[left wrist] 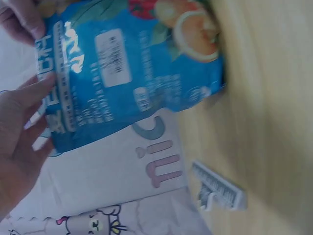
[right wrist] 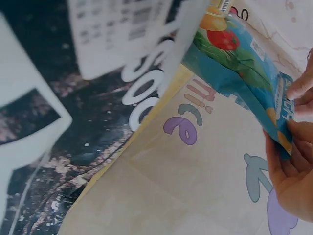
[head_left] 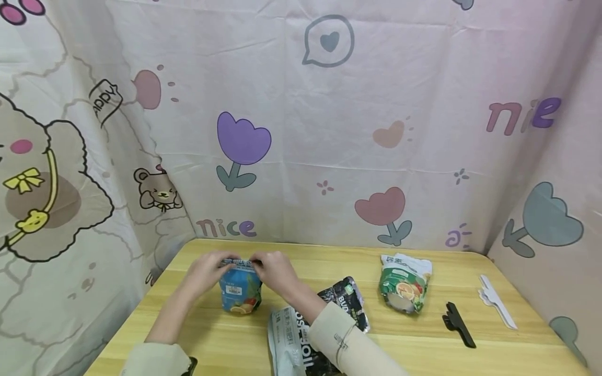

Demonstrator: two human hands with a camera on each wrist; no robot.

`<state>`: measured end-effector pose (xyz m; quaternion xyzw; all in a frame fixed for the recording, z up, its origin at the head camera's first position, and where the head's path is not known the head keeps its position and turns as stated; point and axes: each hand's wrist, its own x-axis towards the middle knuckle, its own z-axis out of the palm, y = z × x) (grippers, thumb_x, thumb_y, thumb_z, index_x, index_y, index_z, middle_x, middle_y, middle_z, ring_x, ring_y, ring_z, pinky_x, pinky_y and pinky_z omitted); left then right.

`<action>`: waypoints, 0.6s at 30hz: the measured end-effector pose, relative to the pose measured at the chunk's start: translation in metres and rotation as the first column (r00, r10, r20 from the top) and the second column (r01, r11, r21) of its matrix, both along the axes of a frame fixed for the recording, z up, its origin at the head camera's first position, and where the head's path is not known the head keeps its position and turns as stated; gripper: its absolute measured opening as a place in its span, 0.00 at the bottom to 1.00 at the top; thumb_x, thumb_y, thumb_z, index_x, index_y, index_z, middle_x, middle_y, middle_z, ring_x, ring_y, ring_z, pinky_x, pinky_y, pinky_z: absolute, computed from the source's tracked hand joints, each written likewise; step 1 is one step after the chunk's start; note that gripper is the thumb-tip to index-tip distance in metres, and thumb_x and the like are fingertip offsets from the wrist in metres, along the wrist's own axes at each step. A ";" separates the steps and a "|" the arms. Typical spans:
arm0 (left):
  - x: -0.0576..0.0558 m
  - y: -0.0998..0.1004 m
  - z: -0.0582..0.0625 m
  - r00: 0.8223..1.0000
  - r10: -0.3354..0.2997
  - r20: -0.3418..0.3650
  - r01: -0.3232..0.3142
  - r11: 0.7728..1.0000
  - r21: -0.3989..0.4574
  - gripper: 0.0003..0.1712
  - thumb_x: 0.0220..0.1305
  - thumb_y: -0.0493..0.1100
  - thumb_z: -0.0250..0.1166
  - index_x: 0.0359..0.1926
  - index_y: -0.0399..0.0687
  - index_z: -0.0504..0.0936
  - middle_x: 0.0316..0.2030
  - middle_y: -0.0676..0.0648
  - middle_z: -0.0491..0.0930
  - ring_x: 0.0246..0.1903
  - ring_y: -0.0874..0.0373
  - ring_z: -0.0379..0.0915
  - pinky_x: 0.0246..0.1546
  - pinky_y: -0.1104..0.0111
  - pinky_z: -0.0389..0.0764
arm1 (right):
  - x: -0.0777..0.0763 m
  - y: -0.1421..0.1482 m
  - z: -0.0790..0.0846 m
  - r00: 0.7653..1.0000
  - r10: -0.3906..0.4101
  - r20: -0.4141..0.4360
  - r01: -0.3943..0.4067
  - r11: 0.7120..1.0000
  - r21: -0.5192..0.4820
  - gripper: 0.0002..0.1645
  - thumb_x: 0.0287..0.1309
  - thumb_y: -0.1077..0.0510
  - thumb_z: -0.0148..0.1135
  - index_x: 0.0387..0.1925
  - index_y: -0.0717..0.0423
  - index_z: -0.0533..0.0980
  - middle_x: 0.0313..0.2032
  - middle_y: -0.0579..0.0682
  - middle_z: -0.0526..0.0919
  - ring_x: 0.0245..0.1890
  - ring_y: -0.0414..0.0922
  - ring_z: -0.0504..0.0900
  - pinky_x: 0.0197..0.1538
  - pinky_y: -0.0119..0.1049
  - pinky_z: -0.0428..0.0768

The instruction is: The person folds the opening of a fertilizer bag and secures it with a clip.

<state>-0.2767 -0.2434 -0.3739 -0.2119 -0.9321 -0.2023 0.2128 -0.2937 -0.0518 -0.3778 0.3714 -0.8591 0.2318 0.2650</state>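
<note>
A blue pouch (head_left: pixel 239 290) printed with fruit stands upright on the table at left. My left hand (head_left: pixel 207 272) pinches the left end of its top edge, thumb in front. At the right end of that edge, my right hand (head_left: pixel 276 271) pinches it as well. In the left wrist view the pouch (left wrist: pixel 115 73) shows its label side, with the left hand's (left wrist: pixel 22 137) thumb flat on the top strip. The right wrist view has the right hand's (right wrist: pixel 296 178) fingers round the pouch's upper corner.
Under my right forearm lies a large black and white bag (head_left: pixel 288 339) at the table's front. Farther right are a green and white pouch (head_left: pixel 404 284), a black clip (head_left: pixel 458 325) and a white clip (head_left: pixel 498 303). Another white clip (left wrist: pixel 217 186) lies beyond the blue pouch.
</note>
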 end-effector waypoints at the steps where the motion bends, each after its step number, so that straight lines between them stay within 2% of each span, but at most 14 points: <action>1: 0.000 -0.002 0.002 0.999 -0.009 0.035 0.009 1.000 -0.017 0.10 0.53 0.35 0.67 0.38 0.46 0.83 0.35 0.48 0.82 0.34 0.50 0.77 0.33 0.56 0.77 | 0.001 -0.002 0.001 1.000 -0.008 0.010 0.008 1.000 0.017 0.04 0.54 0.61 0.64 0.33 0.54 0.83 0.29 0.44 0.84 0.27 0.34 0.80 0.29 0.19 0.74; 4: -0.002 -0.006 0.008 0.992 -0.030 0.123 0.036 0.998 -0.045 0.11 0.52 0.35 0.68 0.40 0.44 0.83 0.35 0.47 0.82 0.33 0.51 0.77 0.33 0.56 0.77 | 0.002 -0.009 0.001 0.999 -0.046 0.015 0.045 0.996 0.079 0.05 0.53 0.58 0.65 0.33 0.53 0.83 0.28 0.43 0.84 0.25 0.34 0.79 0.27 0.20 0.74; 8: -0.006 -0.008 0.012 0.983 -0.057 0.175 0.066 0.997 -0.045 0.11 0.50 0.34 0.68 0.38 0.43 0.83 0.35 0.47 0.82 0.34 0.50 0.78 0.35 0.56 0.77 | 0.004 -0.019 0.000 0.995 -0.103 0.005 0.101 0.984 0.147 0.06 0.51 0.54 0.67 0.31 0.52 0.83 0.25 0.43 0.83 0.22 0.36 0.78 0.25 0.23 0.72; 14: -0.008 -0.010 0.013 0.975 -0.094 0.200 0.105 0.994 -0.042 0.09 0.49 0.33 0.69 0.34 0.45 0.85 0.32 0.49 0.82 0.34 0.51 0.78 0.35 0.56 0.77 | 0.006 -0.025 -0.002 0.988 -0.154 0.028 0.148 0.977 0.150 0.06 0.49 0.53 0.68 0.27 0.52 0.82 0.22 0.43 0.82 0.20 0.37 0.77 0.24 0.24 0.72; 18: -0.011 -0.008 0.009 0.980 -0.075 0.182 0.085 0.995 -0.052 0.08 0.48 0.34 0.69 0.33 0.46 0.85 0.31 0.50 0.83 0.33 0.52 0.78 0.35 0.57 0.78 | 0.006 -0.023 -0.005 0.986 -0.158 0.047 0.152 0.983 0.102 0.04 0.49 0.56 0.69 0.27 0.52 0.83 0.23 0.42 0.82 0.20 0.37 0.77 0.24 0.23 0.72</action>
